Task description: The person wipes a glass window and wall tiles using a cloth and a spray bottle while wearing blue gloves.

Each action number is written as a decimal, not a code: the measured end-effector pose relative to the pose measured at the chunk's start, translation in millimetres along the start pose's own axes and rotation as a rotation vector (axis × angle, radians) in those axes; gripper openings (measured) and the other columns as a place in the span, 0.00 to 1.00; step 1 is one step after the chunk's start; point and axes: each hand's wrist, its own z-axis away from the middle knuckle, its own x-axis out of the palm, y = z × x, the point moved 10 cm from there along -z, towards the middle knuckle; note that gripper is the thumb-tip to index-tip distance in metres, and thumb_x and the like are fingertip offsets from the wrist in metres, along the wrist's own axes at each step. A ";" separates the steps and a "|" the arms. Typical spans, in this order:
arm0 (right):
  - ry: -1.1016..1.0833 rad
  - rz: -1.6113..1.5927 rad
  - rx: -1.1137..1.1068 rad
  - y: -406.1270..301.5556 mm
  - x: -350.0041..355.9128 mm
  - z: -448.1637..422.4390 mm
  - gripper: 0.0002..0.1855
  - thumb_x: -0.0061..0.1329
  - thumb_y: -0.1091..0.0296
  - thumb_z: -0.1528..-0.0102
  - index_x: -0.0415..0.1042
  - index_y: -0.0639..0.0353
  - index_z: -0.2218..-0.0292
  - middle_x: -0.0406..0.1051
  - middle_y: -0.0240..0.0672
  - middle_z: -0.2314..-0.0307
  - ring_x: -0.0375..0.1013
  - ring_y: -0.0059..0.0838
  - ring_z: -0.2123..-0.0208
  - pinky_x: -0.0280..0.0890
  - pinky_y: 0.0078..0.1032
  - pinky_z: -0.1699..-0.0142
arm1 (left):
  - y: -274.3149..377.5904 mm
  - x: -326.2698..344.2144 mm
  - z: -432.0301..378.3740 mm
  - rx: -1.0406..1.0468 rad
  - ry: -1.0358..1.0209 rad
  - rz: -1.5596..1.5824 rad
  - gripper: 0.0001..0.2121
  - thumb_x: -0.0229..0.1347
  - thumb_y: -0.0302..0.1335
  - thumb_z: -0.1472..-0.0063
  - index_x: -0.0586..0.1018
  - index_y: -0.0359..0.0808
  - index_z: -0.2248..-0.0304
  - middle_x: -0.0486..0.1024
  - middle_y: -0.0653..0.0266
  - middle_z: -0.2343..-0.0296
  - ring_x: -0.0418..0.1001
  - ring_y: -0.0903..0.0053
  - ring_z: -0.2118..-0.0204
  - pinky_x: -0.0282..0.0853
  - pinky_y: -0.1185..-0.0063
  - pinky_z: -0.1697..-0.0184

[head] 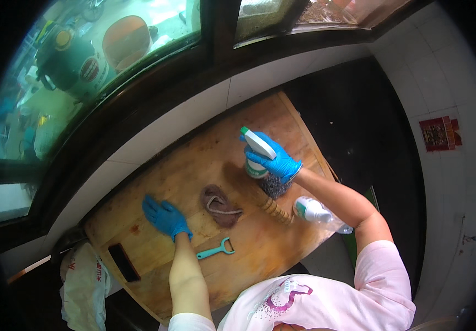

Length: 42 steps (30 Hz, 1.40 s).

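My right hand [277, 159], in a blue glove, grips a spray bottle [256, 169] with a white trigger head and green nozzle over the wooden table [258, 244]. Just beneath that hand lies a grey steel-wool scrubber [274, 186] beside a ridged wooden handle [278, 210]; whether the two are joined is hidden. My left hand [165, 217], also gloved in blue, is spread low over the tabletop, holding nothing. Between the hands rests a brownish-purple scrubbing pad [220, 209] with a pale cord loop. Closer to my body is a teal peeler [215, 250].
A second white-topped bottle [312, 209] lies near the table's right edge, partly behind my forearm. A dark flat object [124, 262] sits at the left edge, with a white plastic bag [83, 285] beyond it. A dark-framed window [138, 78] borders the far side.
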 end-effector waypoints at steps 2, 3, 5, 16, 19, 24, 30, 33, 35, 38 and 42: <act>-0.002 -0.101 -0.065 -18.7 -9.1 -12.1 0.24 0.54 0.65 0.47 0.62 0.55 0.50 0.69 0.34 0.58 0.68 0.28 0.55 0.63 0.27 0.49 | -3.5 0.6 1.1 0.010 0.027 -0.026 0.25 0.40 0.34 0.36 0.56 0.36 0.42 0.54 0.51 0.43 0.51 0.58 0.40 0.49 0.65 0.39; 0.012 -0.178 -0.121 -40.9 -16.6 -17.9 0.24 0.53 0.66 0.46 0.62 0.55 0.50 0.69 0.34 0.58 0.68 0.27 0.55 0.63 0.27 0.49 | -5.8 0.0 1.0 0.000 0.030 -0.052 0.24 0.39 0.34 0.36 0.56 0.37 0.41 0.54 0.51 0.43 0.51 0.59 0.40 0.49 0.65 0.39; 0.055 -0.216 -0.139 -75.5 -41.6 -35.6 0.22 0.51 0.69 0.45 0.62 0.56 0.50 0.69 0.34 0.60 0.70 0.25 0.58 0.67 0.25 0.52 | -6.4 -2.1 2.5 -0.020 0.031 -0.103 0.24 0.38 0.35 0.35 0.55 0.39 0.41 0.53 0.51 0.42 0.51 0.59 0.40 0.50 0.66 0.39; 0.307 0.402 -0.507 -163.2 -90.9 -86.0 0.13 0.54 0.62 0.47 0.70 0.60 0.63 0.72 0.36 0.74 0.71 0.25 0.75 0.67 0.20 0.69 | -1.1 -2.4 -0.3 -0.068 0.009 -0.075 0.24 0.40 0.33 0.36 0.55 0.40 0.41 0.54 0.51 0.43 0.53 0.58 0.41 0.54 0.64 0.41; 0.276 0.286 -0.548 -164.3 -84.8 -84.1 0.14 0.54 0.62 0.47 0.71 0.60 0.62 0.72 0.36 0.74 0.72 0.24 0.74 0.67 0.20 0.69 | 4.0 -6.2 -2.7 -0.068 -0.002 -0.031 0.25 0.40 0.33 0.36 0.55 0.40 0.41 0.54 0.50 0.43 0.53 0.57 0.41 0.54 0.64 0.41; 0.398 0.423 -0.557 -183.0 -102.1 -83.6 0.14 0.54 0.63 0.46 0.72 0.59 0.60 0.72 0.32 0.75 0.71 0.22 0.74 0.66 0.19 0.68 | 7.8 -12.6 -2.9 -0.047 -0.007 0.009 0.25 0.41 0.32 0.37 0.55 0.39 0.41 0.54 0.48 0.43 0.53 0.57 0.42 0.52 0.64 0.41; 0.593 0.209 -0.503 -180.0 -155.7 -75.3 0.12 0.54 0.62 0.46 0.74 0.59 0.63 0.72 0.32 0.76 0.71 0.21 0.73 0.66 0.18 0.67 | 2.7 -9.0 -2.9 -0.044 0.016 -0.022 0.24 0.41 0.32 0.37 0.56 0.38 0.42 0.54 0.49 0.43 0.52 0.57 0.41 0.50 0.65 0.40; 0.636 0.235 -0.519 -187.3 -166.5 -70.1 0.11 0.53 0.64 0.46 0.73 0.60 0.63 0.72 0.31 0.76 0.70 0.20 0.74 0.65 0.18 0.68 | 8.7 -12.7 -3.6 -0.056 -0.014 0.013 0.24 0.41 0.31 0.37 0.56 0.38 0.41 0.53 0.50 0.43 0.51 0.58 0.40 0.50 0.65 0.40; 0.628 0.312 -0.593 -198.8 -165.5 -64.7 0.10 0.53 0.66 0.46 0.73 0.61 0.64 0.72 0.31 0.76 0.69 0.19 0.75 0.65 0.18 0.68 | 7.2 -10.9 -1.3 -0.040 -0.032 0.032 0.24 0.41 0.31 0.37 0.56 0.38 0.41 0.52 0.51 0.42 0.51 0.58 0.40 0.49 0.65 0.39; 0.600 0.387 -0.593 -201.8 -154.2 -57.9 0.09 0.54 0.68 0.47 0.74 0.63 0.65 0.72 0.34 0.77 0.69 0.20 0.76 0.65 0.19 0.69 | -2.1 -6.0 0.7 -0.058 -0.014 -0.005 0.24 0.40 0.32 0.36 0.55 0.39 0.41 0.52 0.52 0.42 0.51 0.59 0.40 0.49 0.65 0.39; 0.614 0.335 -0.552 -209.3 -159.6 -42.5 0.11 0.55 0.68 0.48 0.74 0.62 0.63 0.73 0.33 0.74 0.70 0.19 0.74 0.66 0.19 0.68 | -1.3 -6.5 2.1 -0.039 -0.006 -0.030 0.24 0.39 0.34 0.35 0.55 0.39 0.41 0.52 0.54 0.42 0.50 0.60 0.40 0.49 0.65 0.39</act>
